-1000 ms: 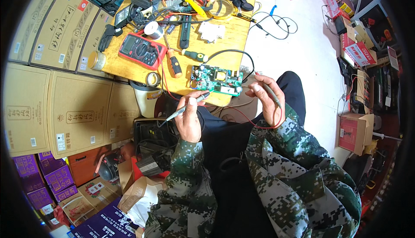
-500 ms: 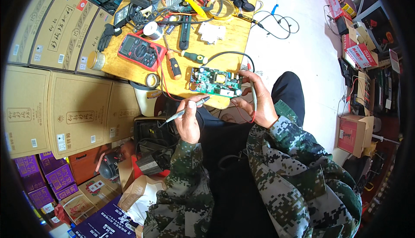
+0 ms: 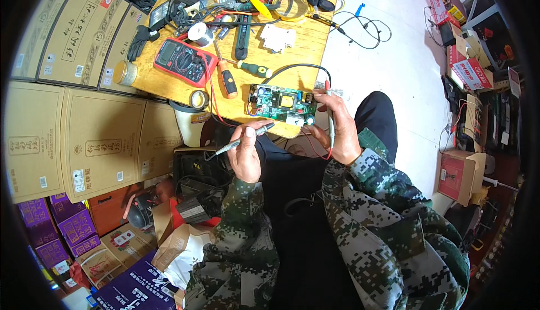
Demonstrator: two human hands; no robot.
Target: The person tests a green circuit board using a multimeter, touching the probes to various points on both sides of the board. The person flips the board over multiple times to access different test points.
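My left hand (image 3: 246,155) is closed in a pinch on a grey test probe (image 3: 232,145), its dark end towards the board. My right hand (image 3: 341,130) grips the right end of a green circuit board (image 3: 274,103) between thumb and fingers. The board carries a yellow transformer and several small parts, and sits at the table's near edge. A second grey probe (image 3: 331,121) with a red end lies along my right hand, and its cable loops by the board. The left probe's end is just below the board; I cannot tell whether it touches.
On the wooden table (image 3: 154,90) lie a red multimeter (image 3: 184,61), two screwdrivers (image 3: 228,83) (image 3: 254,70), a solder spool (image 3: 200,33), a tape roll (image 3: 198,99), a utility knife (image 3: 242,37) and a yellow brush (image 3: 256,3). Cardboard boxes (image 3: 101,141) stack up on the left.
Both hands keep their holds. The board and the left probe have shifted only very slightly, along with a small shift of the whole view.
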